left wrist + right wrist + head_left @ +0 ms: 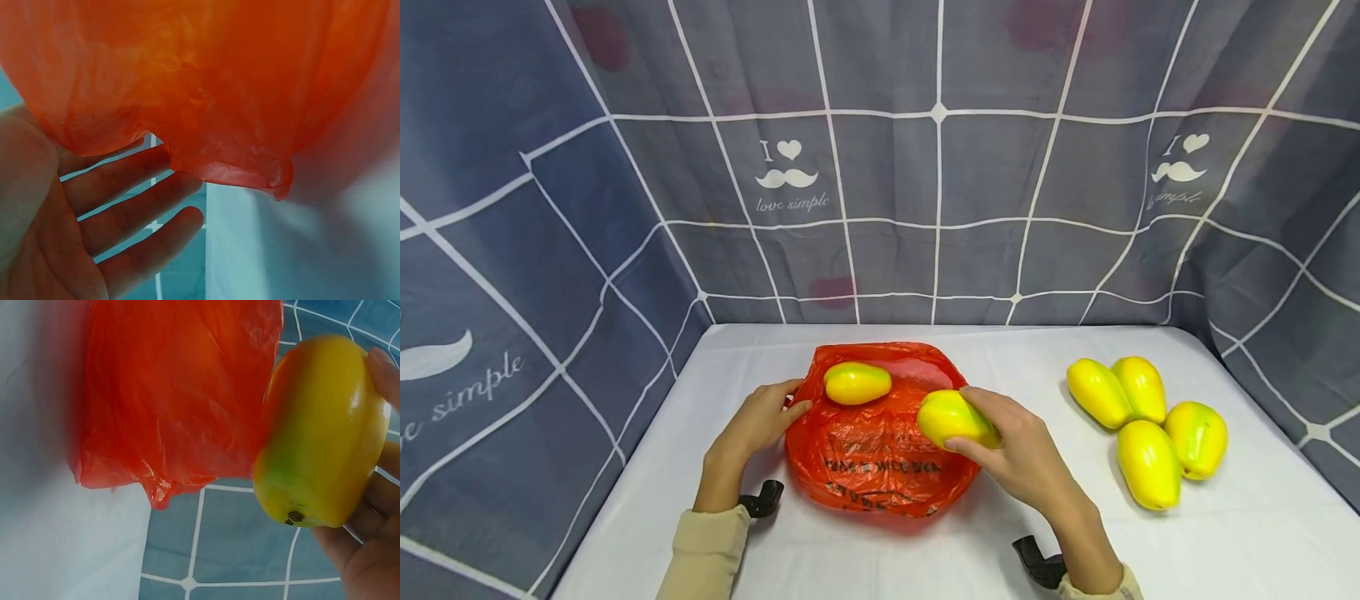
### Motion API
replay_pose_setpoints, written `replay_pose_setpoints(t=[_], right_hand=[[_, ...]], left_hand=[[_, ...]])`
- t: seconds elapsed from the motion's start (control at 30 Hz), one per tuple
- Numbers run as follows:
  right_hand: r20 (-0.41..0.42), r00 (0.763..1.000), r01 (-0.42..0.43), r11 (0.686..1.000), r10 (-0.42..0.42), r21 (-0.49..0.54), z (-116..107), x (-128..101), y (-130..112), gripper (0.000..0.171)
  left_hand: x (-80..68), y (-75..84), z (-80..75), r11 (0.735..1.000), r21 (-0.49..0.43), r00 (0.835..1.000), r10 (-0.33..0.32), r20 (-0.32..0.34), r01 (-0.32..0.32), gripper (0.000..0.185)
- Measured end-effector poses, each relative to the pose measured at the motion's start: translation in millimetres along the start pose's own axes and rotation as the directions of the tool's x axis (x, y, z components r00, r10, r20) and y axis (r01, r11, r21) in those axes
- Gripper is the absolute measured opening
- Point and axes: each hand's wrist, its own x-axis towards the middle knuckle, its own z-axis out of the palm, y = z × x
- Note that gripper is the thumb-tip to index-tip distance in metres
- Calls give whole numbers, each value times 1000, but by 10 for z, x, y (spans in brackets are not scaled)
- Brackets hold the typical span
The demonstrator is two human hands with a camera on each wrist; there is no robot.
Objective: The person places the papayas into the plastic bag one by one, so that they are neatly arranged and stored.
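Spread left hand (758, 419) is touching red bag (868, 429) at nine o'clock; right hand (1024, 454) is gripping yellow fruit (951, 417); slack plastic is risking snags

Red plastic bag (880, 487), mouth spread — yellow fruit (857, 383) inside, second fruit (951, 418) gripped in right hand (1026, 457)

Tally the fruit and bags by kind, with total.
Yellow-green fruit: 6 (4 on the white tabletop, 1 in the right hand, 1 at the opening of the red bag)
Red bag: 1
Total: 7
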Motion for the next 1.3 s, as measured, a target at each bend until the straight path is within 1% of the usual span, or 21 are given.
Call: replay_pose_setpoints(t=[0.13,0.2,0.43,0.73,1.13,1.3], right_hand=[[-15,1000,19,1000,-20,-8,13,0,-21,58],[-19,999,31,1000,-31,-7,24,0,-24,58],[-36,997,70,998,-70,6,78,5,-32,61],[-26,997,79,997,-79,3,119,-5,-73,62],[-30,996,88,996,-88,21,167,9,-114,63],[-3,997,80,996,-80,29,181,22,-161,64]], left_hand=[[2,17,-5,1000,-4,1000,8,1,-8,45],[-4,21,-4,1000,-8,1000,0,2,0,45],[-10,11,-16,1000,-3,999,20,-25,-20,43],[-3,-11,-3,1000,-13,1000,1,-10,-1,44],[-3,-5,-12,1000,-9,1000,18,-19,-18,44],[-1,5,-9,1000,-7,1000,18,-23,-19,44]])
